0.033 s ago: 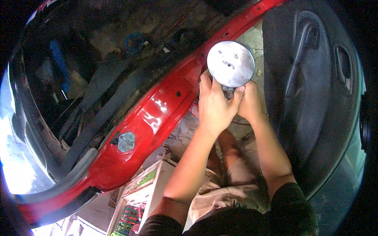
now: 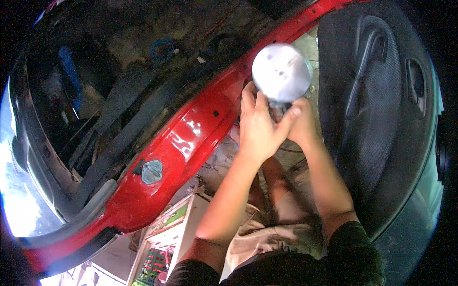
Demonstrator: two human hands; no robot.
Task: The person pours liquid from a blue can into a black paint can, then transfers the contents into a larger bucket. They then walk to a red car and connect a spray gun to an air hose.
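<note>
A round silver metal piece (image 2: pixel 281 71) with a bright flat face and a few small dark marks is held out in front of me, blurred by motion. A darker, narrower part (image 2: pixel 278 106) shows just below its rim. My left hand (image 2: pixel 260 124) grips it from the lower left, thumb pointing right across the front and fingers against the edge. Closed at the lower right is my right hand (image 2: pixel 307 121), right beside the left thumb; its fingertips are hidden. Both hands are next to the red painted car sill (image 2: pixel 191 128).
To my right hangs a black door panel (image 2: pixel 396 109) with a handle. A hexagonal grey patch (image 2: pixel 152 172) sits on the sill. The dark car interior (image 2: pixel 129 90) holds a blue strip (image 2: pixel 71 78). Behind my left arm stands a shelf unit (image 2: pixel 183 229) with a green basket (image 2: pixel 153 264).
The silver piece has shifted slightly up and right, its face tilting and blurring. Both hands keep their grip and have barely moved.
</note>
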